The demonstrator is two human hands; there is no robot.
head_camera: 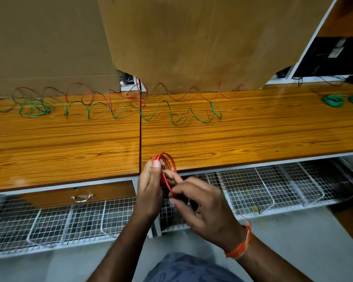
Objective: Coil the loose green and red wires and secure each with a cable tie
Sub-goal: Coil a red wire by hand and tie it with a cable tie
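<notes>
Two hands work nearest the camera: the left hand (151, 186) pinches a small red wire coil (166, 162) at the desk's (253, 137) front edge, and the right hand (200, 208) pinches its loose tail, no cable tie visible yet. Farther back, long green wire (151, 113) and red wire (171, 91) sprawl uncoiled, while two finished green coils (333, 100) lie far right, so I judge much remains.

A red wire coil (166, 162), wavy green wire (143, 110), orange wood-grain desk (253, 131), white mesh baskets (253, 186).
</notes>
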